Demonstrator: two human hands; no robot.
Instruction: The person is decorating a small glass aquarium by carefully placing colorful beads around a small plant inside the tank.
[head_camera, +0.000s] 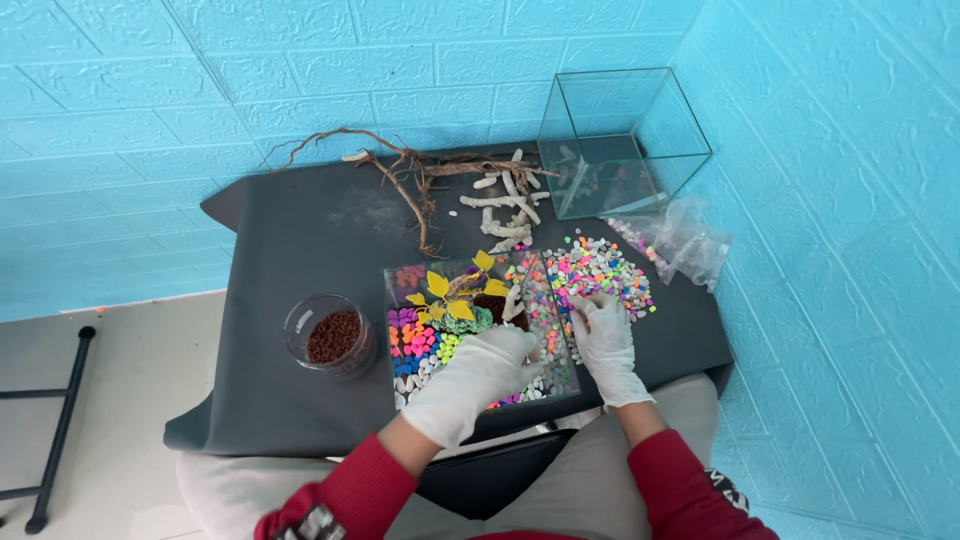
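the surface (300, 240) is covered in a dark charcoal cloth. on it, the glass tank (480, 325) shows neon pebbles in pink, purple, orange, blue and green, plus white stones and a plant (455, 295) with yellow leaves on a green base. right of the tank, the loose pebble pile (600, 270) mixes pink, green, yellow, orange and white. left of the tank, the clear jar (330, 335) holds reddish-brown granules. both hands, left (480, 375) and right (605, 345), wear white gloves, with red sleeves. behind the tank, pale white coral pieces (505, 205) and brown roots (400, 175). the wall (200, 80) is turquoise brick-patterned.

White gloves, red sleeves, light grey trousers.
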